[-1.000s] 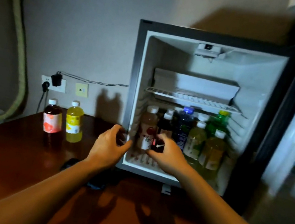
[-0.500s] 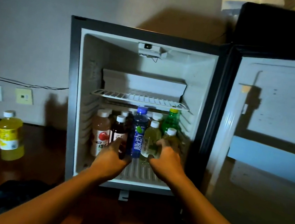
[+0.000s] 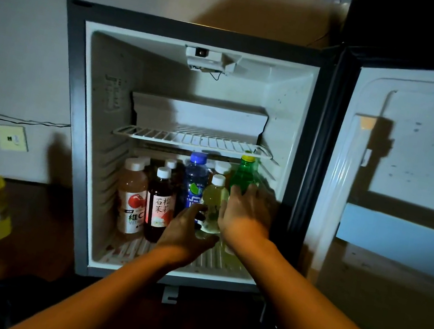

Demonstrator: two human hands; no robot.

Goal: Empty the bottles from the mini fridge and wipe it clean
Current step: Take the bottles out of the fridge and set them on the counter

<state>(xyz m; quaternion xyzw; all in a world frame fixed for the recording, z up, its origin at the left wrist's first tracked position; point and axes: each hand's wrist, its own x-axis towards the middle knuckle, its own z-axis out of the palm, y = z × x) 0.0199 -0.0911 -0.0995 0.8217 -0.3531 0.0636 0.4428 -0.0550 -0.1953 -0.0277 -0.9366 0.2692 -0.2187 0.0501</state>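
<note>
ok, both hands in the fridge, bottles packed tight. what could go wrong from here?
1. The left hand grips the pale yellow-green bottle, wedged between the blue-capped bottle and the right hand; pulling it out could topple neighbours.
2. The right hand reaches blurred toward the green bottle at the back; it might knock the front rows.
3. The wire floor rack gives bottles unsteady footing.

Glossy wooden table [image 3: 34,222]; seemingly clear plastic bottles [image 3: 130,198].
</note>
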